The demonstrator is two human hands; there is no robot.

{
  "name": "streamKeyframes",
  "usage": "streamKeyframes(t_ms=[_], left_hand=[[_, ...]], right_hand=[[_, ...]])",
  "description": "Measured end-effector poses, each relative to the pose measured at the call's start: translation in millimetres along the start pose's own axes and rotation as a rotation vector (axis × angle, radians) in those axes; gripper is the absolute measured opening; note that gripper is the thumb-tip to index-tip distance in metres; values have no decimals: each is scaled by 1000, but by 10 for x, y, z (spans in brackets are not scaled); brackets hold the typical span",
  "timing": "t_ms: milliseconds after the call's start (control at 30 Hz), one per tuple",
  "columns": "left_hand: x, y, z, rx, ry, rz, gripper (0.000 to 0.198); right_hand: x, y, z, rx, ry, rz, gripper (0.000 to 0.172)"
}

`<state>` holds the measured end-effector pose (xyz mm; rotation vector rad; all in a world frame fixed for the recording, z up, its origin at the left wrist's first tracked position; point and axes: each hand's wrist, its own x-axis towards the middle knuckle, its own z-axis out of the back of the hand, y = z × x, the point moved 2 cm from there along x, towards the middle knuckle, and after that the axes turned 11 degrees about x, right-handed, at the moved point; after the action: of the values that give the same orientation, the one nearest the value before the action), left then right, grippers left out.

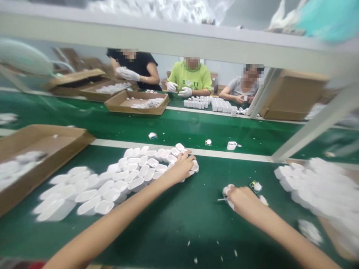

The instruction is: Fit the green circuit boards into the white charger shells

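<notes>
My left hand (183,167) reaches to the right end of a cluster of white plastic cases (143,172). Its fingers are apart and rest over the endmost cases; the thumb is hidden. Many of these oval cases stand open side up. Closer to me on the right, my right hand (238,198) is closed around a small white plastic part (226,191), from which a thin pale strip sticks out to the left. Just beyond that hand lies a small green circuit board (255,186) with a white piece on it. A second white piece (263,200) sits beside the wrist.
A cardboard tray of white parts (70,140) stands on the left, and a white heap of cases (316,186) on the right. Along the green belt (185,127) sit boards and one case (232,145). Several co-workers sit opposite. A shelf beam (168,45) crosses overhead.
</notes>
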<state>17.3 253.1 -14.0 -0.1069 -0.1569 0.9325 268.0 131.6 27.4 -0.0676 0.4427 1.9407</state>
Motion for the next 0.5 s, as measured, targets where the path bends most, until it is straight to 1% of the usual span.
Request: streamKeyframes(t_ms=[67,100,167,200,233,333,400,433,500], left_hand=[[-34,-107,56,-44,-49,-9,27],[-79,-169,90,-77,-72,-11,24],[-223,-289,150,-157,-118,-10,17],[-312,-342,170,-200,-140,-4,15],[-401,-389,182,-242,-163,2,15],[-618,-492,156,-358,-216,21,22],[-696,-540,104,-418,-232,18,24],[-719,-562,77,-458,-238,7,22],[-749,-604,33,-561,-250,-27,17]], right_hand=[[62,203,-80,-34,25,28,34],[96,266,-107,-39,33,41,30],[163,302,-139,-26,37,56,18],[194,273,-150,-12,25,53,14],[225,216,-161,4,1,40,15],[303,-55,-217,34,-108,-67,34],[323,-220,-277,41,-169,-128,43],[317,-271,-306,47,-192,-132,44],[275,-295,-344,73,-232,-82,44]])
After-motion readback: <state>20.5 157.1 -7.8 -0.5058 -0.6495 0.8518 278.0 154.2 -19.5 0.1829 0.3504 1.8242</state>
